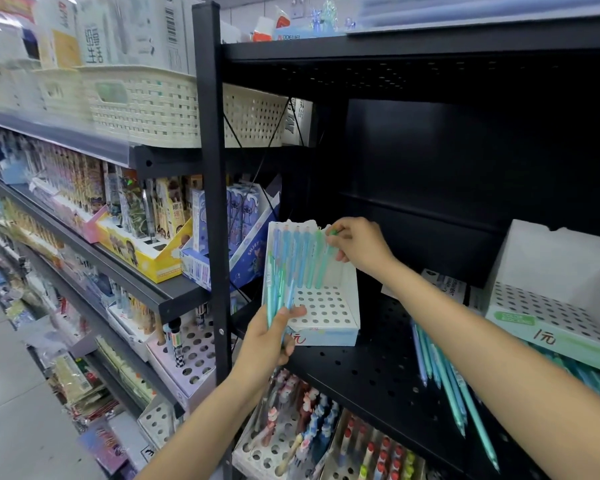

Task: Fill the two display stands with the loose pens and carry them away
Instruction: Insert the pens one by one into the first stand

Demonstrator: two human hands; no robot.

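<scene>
We see near stand (pixel 329 306), frame centre, back row filled; right hand (pixel 359 245) fingers pinching green pen (pixel 326 258); left hand (pixel 271 337) gripping bundle (pixel 274 289). Second stand (pixel 548 323), right, empty; loose pens (pixel 447 382) on shelf (pixel 361 375).

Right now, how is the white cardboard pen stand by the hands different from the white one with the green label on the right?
The white cardboard pen stand by the hands already has a back row of blue and green pens; the white stand with the green label shows only empty holes. The left hand touches the first stand's front while gripping spare pens; nobody touches the second. The second looks tilted, resting on loose pens. Both have hole-dotted tops and sit on the black perforated shelf.
</scene>
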